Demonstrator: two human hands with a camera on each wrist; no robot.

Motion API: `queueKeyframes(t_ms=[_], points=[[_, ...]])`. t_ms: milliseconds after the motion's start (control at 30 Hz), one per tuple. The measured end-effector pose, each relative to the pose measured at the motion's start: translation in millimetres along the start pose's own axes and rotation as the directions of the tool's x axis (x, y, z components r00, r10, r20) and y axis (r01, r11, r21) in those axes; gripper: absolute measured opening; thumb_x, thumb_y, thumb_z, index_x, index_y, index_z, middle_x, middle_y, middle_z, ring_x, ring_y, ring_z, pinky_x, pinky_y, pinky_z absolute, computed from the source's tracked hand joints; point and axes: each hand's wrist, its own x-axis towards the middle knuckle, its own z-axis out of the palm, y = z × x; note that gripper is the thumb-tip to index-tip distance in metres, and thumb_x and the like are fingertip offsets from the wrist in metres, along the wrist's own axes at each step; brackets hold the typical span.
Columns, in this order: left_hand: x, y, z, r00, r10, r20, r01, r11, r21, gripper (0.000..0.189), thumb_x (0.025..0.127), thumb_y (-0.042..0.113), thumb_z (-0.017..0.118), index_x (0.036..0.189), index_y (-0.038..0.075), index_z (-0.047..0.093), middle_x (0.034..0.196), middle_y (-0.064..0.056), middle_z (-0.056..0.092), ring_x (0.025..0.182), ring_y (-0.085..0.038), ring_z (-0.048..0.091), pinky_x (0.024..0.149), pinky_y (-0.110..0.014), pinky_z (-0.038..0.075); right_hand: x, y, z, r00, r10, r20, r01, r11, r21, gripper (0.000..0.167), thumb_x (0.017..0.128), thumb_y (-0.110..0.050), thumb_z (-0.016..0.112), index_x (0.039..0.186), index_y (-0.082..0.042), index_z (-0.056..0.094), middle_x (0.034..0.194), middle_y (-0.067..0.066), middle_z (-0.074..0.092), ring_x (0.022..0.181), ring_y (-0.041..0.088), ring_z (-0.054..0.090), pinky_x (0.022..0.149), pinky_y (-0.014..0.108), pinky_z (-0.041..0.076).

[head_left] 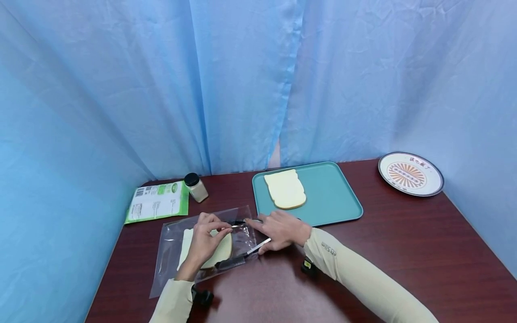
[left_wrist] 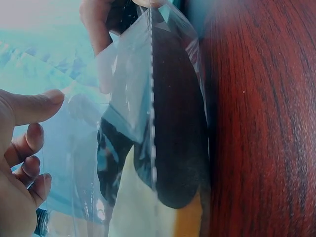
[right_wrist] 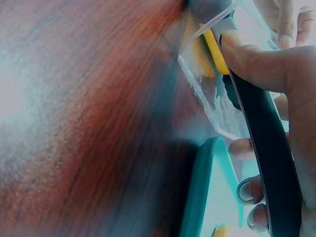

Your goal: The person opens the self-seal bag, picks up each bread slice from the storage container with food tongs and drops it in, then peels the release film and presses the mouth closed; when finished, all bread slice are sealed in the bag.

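My left hand is over the clear plastic bag, thumb and index fingertips meeting at its upper film near the mouth. A slice of bread lies inside the bag. With my right hand I hold a pair of tongs, thumb on one arm and fingers spread along the other. The black tong heads are inside the bag, overlapping the bread's edge in the left wrist view. In the right wrist view, my thumb presses on the near tong arm.
A teal tray behind my right hand bears another bread slice. At the back left are a green-and-white packet and a black-lidded jar. A patterned plate stands at the far right. Blue curtains enclose the table.
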Motion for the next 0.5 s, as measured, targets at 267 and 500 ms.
queueKeyframes(t_ms=[267, 500], points=[[0.5, 0.2, -0.1, 1.0, -0.022, 0.016, 0.022, 1.0, -0.002, 0.004, 0.08, 0.006, 0.081, 0.081, 0.01, 0.081, 0.071, 0.005, 0.055, 0.083, -0.01, 0.045, 0.078, -0.035, 0.037, 2.7, -1.3, -12.1, 0.997, 0.052, 0.061, -0.052, 0.999, -0.004, 0.094, 0.086, -0.079, 0.05, 0.155, -0.017, 0.037, 0.13, 0.011, 0.065, 0.075, 0.023, 0.07, 0.069, 0.038, 0.057], [1.9, -1.0, -1.9, 0.999, -0.047, 0.017, 0.047, 0.999, -0.006, 0.004, 0.079, 0.006, 0.082, 0.081, 0.01, 0.081, 0.071, 0.004, 0.056, 0.083, -0.011, 0.046, 0.079, -0.035, 0.037, -3.3, 1.4, -16.7, 0.997, 0.07, 0.016, -0.071, 0.997, 0.026, 0.092, 0.085, -0.077, 0.054, 0.153, -0.017, 0.04, 0.122, 0.009, 0.067, 0.071, 0.022, 0.067, 0.066, 0.039, 0.055]])
